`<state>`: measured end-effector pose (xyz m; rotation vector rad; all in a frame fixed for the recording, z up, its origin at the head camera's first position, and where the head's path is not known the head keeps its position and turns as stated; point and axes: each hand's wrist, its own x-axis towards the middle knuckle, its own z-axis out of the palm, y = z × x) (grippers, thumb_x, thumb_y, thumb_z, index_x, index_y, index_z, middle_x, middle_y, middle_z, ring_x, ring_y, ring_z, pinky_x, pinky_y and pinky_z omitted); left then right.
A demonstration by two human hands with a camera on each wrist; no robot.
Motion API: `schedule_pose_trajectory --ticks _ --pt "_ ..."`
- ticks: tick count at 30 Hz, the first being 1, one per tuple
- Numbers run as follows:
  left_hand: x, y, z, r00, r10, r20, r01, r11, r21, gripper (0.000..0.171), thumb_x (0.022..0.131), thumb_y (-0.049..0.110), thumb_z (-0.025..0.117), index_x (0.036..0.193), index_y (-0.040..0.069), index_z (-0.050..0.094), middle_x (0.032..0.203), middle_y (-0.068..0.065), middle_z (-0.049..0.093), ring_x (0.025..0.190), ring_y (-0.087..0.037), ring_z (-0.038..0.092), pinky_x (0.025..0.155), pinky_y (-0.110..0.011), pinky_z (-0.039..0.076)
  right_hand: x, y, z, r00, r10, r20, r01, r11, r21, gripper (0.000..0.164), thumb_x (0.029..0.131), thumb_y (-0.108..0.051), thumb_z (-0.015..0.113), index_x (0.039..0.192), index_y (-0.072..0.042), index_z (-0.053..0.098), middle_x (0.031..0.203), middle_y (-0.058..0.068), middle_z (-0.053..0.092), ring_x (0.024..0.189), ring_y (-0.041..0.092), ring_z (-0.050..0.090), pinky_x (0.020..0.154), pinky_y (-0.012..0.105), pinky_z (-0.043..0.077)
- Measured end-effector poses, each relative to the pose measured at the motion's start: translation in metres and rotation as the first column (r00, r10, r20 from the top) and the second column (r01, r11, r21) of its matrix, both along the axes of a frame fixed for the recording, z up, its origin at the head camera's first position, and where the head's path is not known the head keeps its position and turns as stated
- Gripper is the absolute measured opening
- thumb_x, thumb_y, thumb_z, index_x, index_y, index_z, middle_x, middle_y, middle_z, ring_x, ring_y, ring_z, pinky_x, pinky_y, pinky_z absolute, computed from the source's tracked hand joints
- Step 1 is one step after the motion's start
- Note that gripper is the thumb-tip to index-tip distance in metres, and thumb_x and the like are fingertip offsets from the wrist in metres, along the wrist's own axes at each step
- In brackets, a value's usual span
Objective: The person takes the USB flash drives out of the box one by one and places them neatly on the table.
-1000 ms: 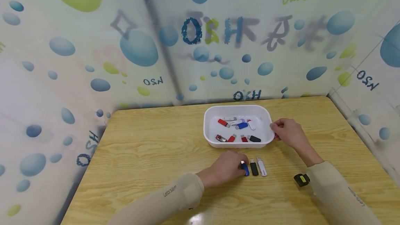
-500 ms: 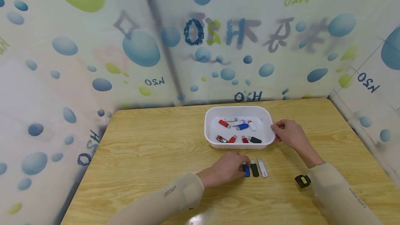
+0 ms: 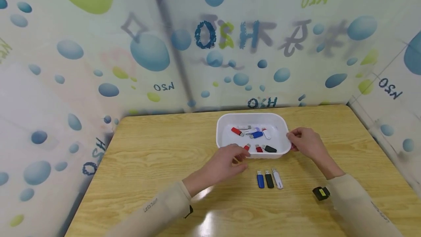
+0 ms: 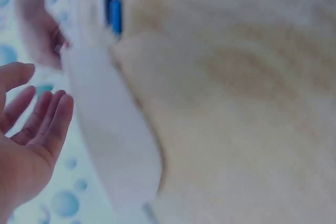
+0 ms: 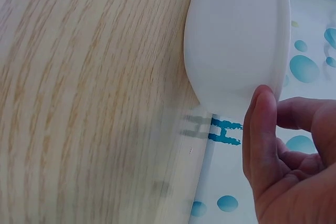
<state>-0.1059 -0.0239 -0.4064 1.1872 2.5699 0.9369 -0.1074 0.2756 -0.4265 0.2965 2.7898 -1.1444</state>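
My left hand [image 3: 227, 162] is over the front left rim of a white plastic tray [image 3: 221, 131], holding nothing; in the left wrist view its fingers [image 4: 59, 121] are loosely bent and apart from the tray's wall. With thumb and fingers my right hand [image 3: 306, 142] pinches the tray's right rim. Inside the tray lie several USB sticks, among them a red one [image 3: 237, 131], a blue one [image 3: 256, 135] and a black one [image 3: 270, 149]; my left hand hides part of the front left. On the table before the tray, a blue USB stick [image 3: 260, 180], a black one [image 3: 269, 180] and a white one [image 3: 277, 179] lie side by side.
The wooden table [image 3: 158, 156] reaches back to a patterned wall [image 3: 210, 83]. A small black device with a yellow label [image 3: 321, 193] is at my right sleeve. Bare tabletop lies left of the tray.
My left hand has let go of the blue USB stick, leaving it left of the black one, and has moved up and left to the tray's front rim. My right hand stays on the tray.
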Motion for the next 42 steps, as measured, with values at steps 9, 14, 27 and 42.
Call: schedule_pose_trajectory --ticks 9,14,27,42 --pt "-0.036 -0.022 0.021 0.962 0.266 -0.066 -0.253 0.955 0.157 0.029 0.093 0.026 0.061 0.118 0.011 0.065 0.112 0.001 0.062 0.101 -0.013 0.057 0.086 -0.03 0.05 0.001 0.002 0.0 1.0 -0.006 0.009 0.006 1.0 0.008 0.043 0.099 -0.025 0.052 0.121 0.012 0.055 0.093 0.019 0.063 0.071 0.019 0.06 0.069 0.034 0.058" --pt "-0.062 -0.029 0.001 0.894 0.432 0.119 -0.446 0.884 0.141 0.038 0.094 0.023 0.06 0.126 0.003 0.062 0.118 -0.009 0.059 0.107 -0.021 0.057 0.088 -0.033 0.051 0.002 0.003 -0.001 1.0 -0.001 0.005 0.001 1.0 0.009 0.043 0.099 -0.024 0.052 0.12 0.013 0.055 0.091 0.018 0.063 0.07 0.018 0.06 0.068 0.035 0.058" --pt "-0.08 -0.032 -0.024 0.637 0.453 0.624 -0.658 0.741 0.133 0.04 0.094 0.01 0.059 0.13 -0.007 0.053 0.104 -0.018 0.059 0.087 -0.03 0.065 0.08 -0.039 0.056 0.002 0.0 -0.002 1.0 0.0 0.005 0.0 1.0 -0.005 0.045 0.099 -0.026 0.052 0.122 0.013 0.054 0.093 0.018 0.063 0.071 0.019 0.06 0.07 0.035 0.058" --pt "-0.081 -0.035 -0.022 0.6 0.432 0.673 -0.658 0.745 0.108 0.035 0.092 0.008 0.061 0.124 -0.005 0.058 0.096 -0.014 0.06 0.076 -0.019 0.062 0.081 -0.04 0.056 0.001 0.002 -0.002 1.0 0.0 -0.017 0.0 1.0 0.018 0.047 0.099 -0.03 0.052 0.121 0.012 0.055 0.089 0.016 0.064 0.07 0.018 0.061 0.066 0.034 0.058"
